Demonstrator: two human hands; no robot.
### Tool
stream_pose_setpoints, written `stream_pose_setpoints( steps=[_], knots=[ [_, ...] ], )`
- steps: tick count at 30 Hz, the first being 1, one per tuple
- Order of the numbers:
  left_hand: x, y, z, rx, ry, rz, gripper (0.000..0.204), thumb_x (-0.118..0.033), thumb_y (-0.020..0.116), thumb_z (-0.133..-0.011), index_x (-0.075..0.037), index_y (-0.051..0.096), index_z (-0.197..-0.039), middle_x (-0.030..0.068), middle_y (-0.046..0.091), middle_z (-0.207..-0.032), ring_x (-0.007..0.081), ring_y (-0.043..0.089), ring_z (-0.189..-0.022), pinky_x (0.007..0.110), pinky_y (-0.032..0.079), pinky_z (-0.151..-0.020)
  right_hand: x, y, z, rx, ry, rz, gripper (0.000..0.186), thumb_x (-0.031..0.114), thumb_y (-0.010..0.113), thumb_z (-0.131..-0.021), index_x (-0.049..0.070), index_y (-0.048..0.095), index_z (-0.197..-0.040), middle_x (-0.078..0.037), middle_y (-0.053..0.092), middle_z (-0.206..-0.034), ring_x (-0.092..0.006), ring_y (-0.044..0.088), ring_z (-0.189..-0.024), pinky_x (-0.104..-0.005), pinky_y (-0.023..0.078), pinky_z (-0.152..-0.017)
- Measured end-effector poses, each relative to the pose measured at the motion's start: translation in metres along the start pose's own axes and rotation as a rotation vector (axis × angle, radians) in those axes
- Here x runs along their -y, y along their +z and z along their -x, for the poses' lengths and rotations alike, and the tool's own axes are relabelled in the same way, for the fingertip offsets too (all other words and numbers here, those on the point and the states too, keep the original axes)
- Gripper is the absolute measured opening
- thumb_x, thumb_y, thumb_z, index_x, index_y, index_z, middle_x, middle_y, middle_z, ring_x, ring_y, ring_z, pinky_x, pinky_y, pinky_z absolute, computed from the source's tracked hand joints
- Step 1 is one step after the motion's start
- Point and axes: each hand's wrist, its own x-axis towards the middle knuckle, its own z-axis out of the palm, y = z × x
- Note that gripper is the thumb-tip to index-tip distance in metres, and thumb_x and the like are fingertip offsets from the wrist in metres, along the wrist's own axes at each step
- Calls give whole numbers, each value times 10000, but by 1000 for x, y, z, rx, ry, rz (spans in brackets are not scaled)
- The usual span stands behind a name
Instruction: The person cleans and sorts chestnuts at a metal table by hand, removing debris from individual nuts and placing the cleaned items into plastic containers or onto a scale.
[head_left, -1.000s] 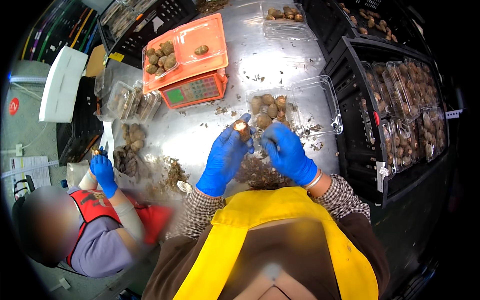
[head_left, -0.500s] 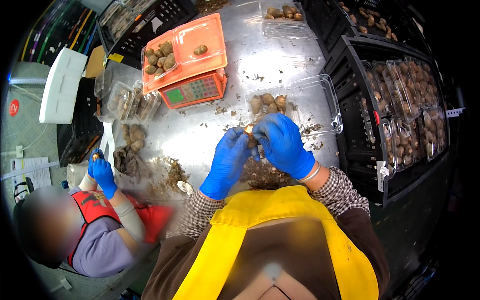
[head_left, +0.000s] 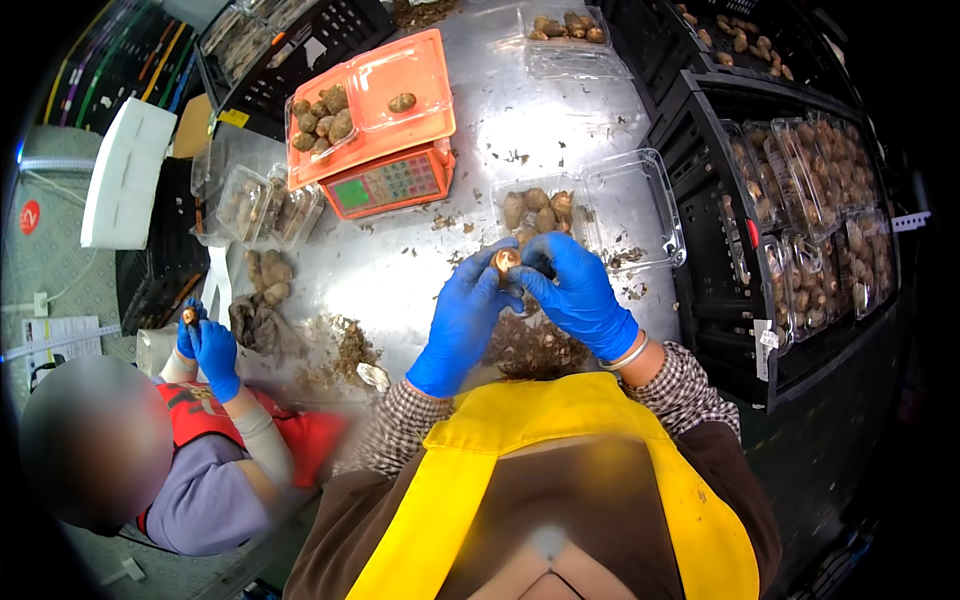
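Observation:
Both my hands wear blue gloves and meet over the metal table's near side. Between the fingers of my left hand [head_left: 460, 315] is a small brown taro [head_left: 506, 261] with a pale cut end facing up. The fingertips of my right hand [head_left: 578, 295] are closed against the taro's right side. Just beyond my hands, an open clear plastic clamshell box [head_left: 630, 205] holds several taros [head_left: 537, 208], its lid folded out to the right. Below my hands lies a heap of brown peelings [head_left: 535, 345].
An orange scale [head_left: 385, 185] carries an open clear box of taros. On the right, black crates [head_left: 700, 250] hold packed boxes. Another filled box [head_left: 565, 28] stands at the far edge. At left a co-worker's gloved hands [head_left: 208, 345] hold a taro, near loose taros [head_left: 268, 275].
The taro has turned so its pale end shows more fully. My right hand has shifted slightly down and to the right, its fingers still at the taro.

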Motion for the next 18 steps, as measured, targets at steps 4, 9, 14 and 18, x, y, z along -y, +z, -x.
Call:
stream_pose_setpoints(
  steps=[4,9,14,18],
  knots=[
    [0,-5,1,3,55,-27,366,-154,446,-900,22,424,-1220,89,536,-1017,134,530,-794,284,473,-706,3,6,2,-13,-58,12,79,77,567,-802,23,516,-830,-125,524,-713,-236,530,-605,-315,420,-544],
    [-1,-8,4,98,32,54,401,-187,465,-894,22,415,-1232,89,539,-998,142,527,-790,281,469,-702,3,0,-3,63,19,92,73,61,551,-790,21,500,-825,-154,512,-709,-265,508,-571,-331,415,-537],
    [2,-11,1,36,57,24,391,-205,503,-874,27,436,-1182,114,549,-999,154,541,-768,296,483,-683,-3,-1,-4,-47,121,-33,103,66,584,-753,29,551,-843,-91,557,-747,-175,571,-624,-271,450,-557],
    [4,-17,3,51,79,60,306,-145,497,-873,21,459,-1127,127,549,-995,168,556,-769,310,497,-686,6,-3,-2,43,171,-393,161,10,608,-770,18,586,-929,-19,573,-833,-77,568,-767,-203,467,-643]
  ],
)
